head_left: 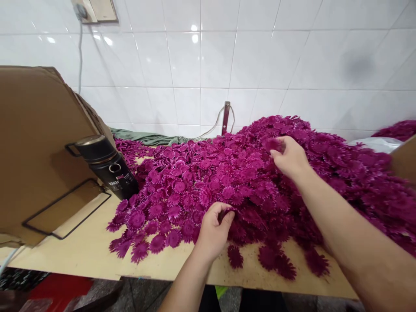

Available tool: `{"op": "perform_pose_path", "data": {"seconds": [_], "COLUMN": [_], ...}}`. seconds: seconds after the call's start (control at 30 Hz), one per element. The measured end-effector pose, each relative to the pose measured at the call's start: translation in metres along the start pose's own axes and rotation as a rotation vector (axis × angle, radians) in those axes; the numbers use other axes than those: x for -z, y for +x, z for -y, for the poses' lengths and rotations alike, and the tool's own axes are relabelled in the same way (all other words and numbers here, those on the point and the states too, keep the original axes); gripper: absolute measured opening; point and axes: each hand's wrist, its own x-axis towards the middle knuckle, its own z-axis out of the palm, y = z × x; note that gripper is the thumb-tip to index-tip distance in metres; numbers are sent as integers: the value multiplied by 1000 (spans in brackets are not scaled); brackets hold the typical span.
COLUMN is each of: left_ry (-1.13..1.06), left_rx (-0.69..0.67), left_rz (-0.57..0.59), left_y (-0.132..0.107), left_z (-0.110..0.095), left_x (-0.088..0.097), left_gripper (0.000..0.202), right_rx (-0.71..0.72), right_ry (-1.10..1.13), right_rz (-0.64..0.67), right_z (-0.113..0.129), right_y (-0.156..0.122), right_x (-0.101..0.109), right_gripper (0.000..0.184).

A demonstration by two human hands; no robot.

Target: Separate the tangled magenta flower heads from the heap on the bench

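Note:
A big heap of magenta fabric flower petals [234, 173] covers the wooden table [91, 251] from the middle to the right. My left hand [212, 232] is at the near edge of the heap, fingers curled and pinched on a petal piece. My right hand [290, 158] is farther back on top of the heap, fingers closed on a magenta petal piece [273, 144] lifted slightly above the pile. Loose single petals [235, 256] lie on the bare wood near my left wrist.
A black vacuum flask [107, 167] leans at the left edge of the heap against a cardboard box [39, 143] with a black wire frame [65, 212]. A white tiled wall [208, 65] is behind. Another cardboard edge [404, 160] stands at right. Green cloth [146, 138] lies at the back.

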Motion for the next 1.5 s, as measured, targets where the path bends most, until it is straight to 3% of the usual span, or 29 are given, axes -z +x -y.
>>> {"op": "perform_pose_path", "data": {"seconds": [0.07,0.13,0.23,0.3,0.47,0.67,0.8,0.9,1.0,1.07,1.1,1.17,1.23,1.3,1.37,1.43,1.5], "left_ry": [-64,-126,-172,-176,-192,-274,-168,-134,-134,-133,-135,-162,-231,-321,-393,-436,-434], "left_rx": [6,28,47,35,19,58,43,22,4,-2,-5,-1,32,84,111,118,133], "left_rz": [-40,-66,-55,-42,-72,-7,11,-4,-37,-71,-96,-145,-166,-163,-146,-119,-93], "left_y": [7,14,21,24,31,31,24,20,16,15,16,18,24,29,33,33,32], "left_z": [-1,-3,-3,0,10,13,11,8,7,8,9,11,13,15,15,14,14], "left_x": [-2,-5,-9,-11,-16,-16,-12,-11,-8,-4,-2,0,-1,-4,-8,-9,-8], "left_gripper": [15,19,24,28,44,46,40,39,38,39,40,42,45,47,46,45,46], "right_rx": [85,211,398,446,390,181,309,316,239,120,52,41,138,253,299,254,227], "right_ry": [-43,-77,-99,-97,119,351,176,120,85,21,-1,-60,-84,-53,35,165,226], "right_rz": [-21,-25,62,124,436,643,468,435,274,93,77,57,73,152,346,619,705], "right_z": [-1,4,18,29,49,41,37,41,39,31,27,21,24,33,45,53,55], "right_y": [13,6,-29,-59,-111,-117,-119,-111,-78,-46,-31,-12,-12,-32,-63,-92,-112], "right_x": [-1,-1,2,5,8,-8,-11,-9,-6,-2,0,5,7,6,2,-5,-12], "right_gripper": [45,47,28,17,13,20,17,18,19,20,21,36,53,46,22,13,7]}}
